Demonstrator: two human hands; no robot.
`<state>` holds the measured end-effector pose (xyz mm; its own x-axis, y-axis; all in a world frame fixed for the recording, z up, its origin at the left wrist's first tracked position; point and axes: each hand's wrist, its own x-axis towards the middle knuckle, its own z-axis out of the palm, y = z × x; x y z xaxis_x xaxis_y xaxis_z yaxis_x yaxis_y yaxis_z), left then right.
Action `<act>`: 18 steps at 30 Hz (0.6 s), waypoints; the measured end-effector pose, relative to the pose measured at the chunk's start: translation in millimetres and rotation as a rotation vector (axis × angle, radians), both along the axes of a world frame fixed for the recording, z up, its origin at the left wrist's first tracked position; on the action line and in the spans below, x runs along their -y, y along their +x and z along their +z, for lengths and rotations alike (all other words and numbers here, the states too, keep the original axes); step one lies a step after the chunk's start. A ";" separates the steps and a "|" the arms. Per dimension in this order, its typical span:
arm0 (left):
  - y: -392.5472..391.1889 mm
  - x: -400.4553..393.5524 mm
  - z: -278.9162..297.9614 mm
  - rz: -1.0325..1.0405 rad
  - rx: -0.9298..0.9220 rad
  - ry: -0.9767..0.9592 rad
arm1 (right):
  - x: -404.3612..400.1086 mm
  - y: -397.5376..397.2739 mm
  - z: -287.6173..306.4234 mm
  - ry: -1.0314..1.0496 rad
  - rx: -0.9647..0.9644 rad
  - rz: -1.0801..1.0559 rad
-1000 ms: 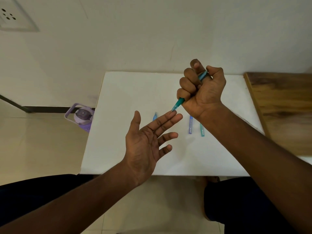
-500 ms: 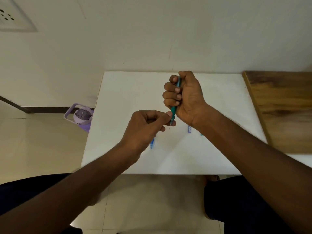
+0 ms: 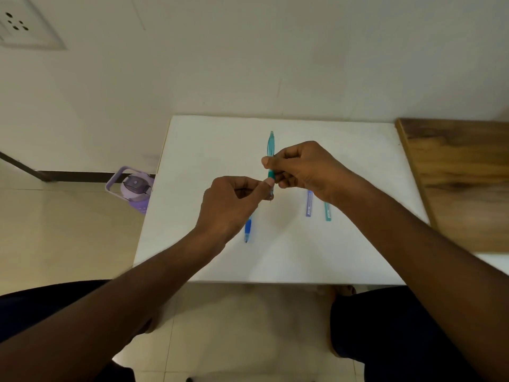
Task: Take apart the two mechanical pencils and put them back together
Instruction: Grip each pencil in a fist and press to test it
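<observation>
A teal mechanical pencil (image 3: 270,146) stands nearly upright above the white table (image 3: 358,150), tip down. My right hand (image 3: 305,168) pinches its lower barrel between thumb and fingers. My left hand (image 3: 231,205) has curled fingers that pinch the pencil's tip end just below the right hand. A blue mechanical pencil (image 3: 248,230) lies on the table under my left hand, mostly hidden by it. A purple lead case (image 3: 309,204) and a teal lead case (image 3: 327,212) lie side by side on the table, partly covered by my right wrist.
A wooden surface (image 3: 462,183) adjoins the table on the right. A purple water bottle (image 3: 135,188) stands on the tiled floor to the left of the table. The wall rises right behind the table's far edge. My knees sit below the near edge.
My right hand went from a fist round the pencil to a fingertip pinch, and the pencil turned upright. My left hand closed from an open palm onto the tip.
</observation>
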<state>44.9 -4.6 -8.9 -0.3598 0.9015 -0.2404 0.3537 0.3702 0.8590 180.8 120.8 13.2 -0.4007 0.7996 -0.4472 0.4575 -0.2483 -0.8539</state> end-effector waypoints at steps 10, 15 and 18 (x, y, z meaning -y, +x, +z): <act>-24.3 -5.0 -16.1 -0.311 -0.756 -0.441 | -9.6 1.2 -45.3 0.389 0.689 0.260; -17.2 -2.8 -28.0 -0.381 -0.842 -0.463 | -11.5 -0.8 -54.0 0.437 0.771 0.309; -15.9 -3.2 -28.2 -0.404 -0.841 -0.447 | -13.0 -2.0 -57.0 0.423 0.849 0.345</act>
<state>29.0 -1.4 -37.0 -0.2572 0.8825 -0.3938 0.9447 0.3154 0.0898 178.8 133.8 -43.8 -0.3208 0.8591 -0.3987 0.9447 0.2599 -0.2000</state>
